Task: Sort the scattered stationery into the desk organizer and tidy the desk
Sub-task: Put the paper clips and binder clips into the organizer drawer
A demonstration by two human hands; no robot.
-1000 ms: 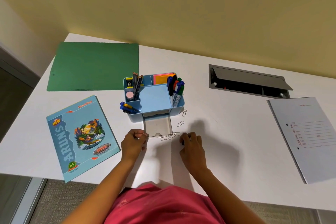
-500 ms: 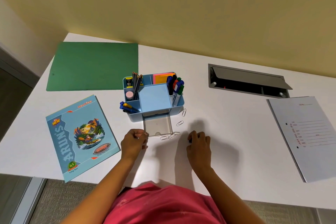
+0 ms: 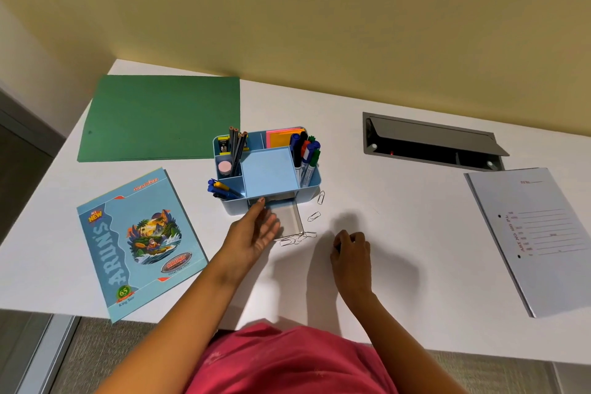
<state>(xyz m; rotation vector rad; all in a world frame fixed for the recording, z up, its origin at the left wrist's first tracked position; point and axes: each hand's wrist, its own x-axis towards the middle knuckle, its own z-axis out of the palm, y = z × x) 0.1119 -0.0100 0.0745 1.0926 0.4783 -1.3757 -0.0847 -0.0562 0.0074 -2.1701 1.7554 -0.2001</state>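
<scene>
A light blue desk organizer (image 3: 270, 176) stands mid-desk, holding pencils, markers (image 3: 307, 153), pens, sticky notes and an eraser. Its clear drawer (image 3: 289, 217) is pulled out toward me. My left hand (image 3: 256, 230) lies open over the drawer's left part, fingertips touching the organizer's front. Several paper clips (image 3: 297, 238) lie just past the drawer's front edge, and two more paper clips (image 3: 316, 208) lie to its right. My right hand (image 3: 350, 249) rests curled on the desk right of the clips; what it holds is hidden.
A blue notebook (image 3: 137, 240) lies at the front left and a green folder (image 3: 160, 118) behind it. A grey file (image 3: 537, 233) lies at the right edge. A cable hatch (image 3: 428, 144) is open at the back right of the white desk (image 3: 399, 227).
My left hand has opened and moved forward from the drawer's front corner onto the drawer, reaching the organizer. My right hand has drawn back to the right, away from the clips.
</scene>
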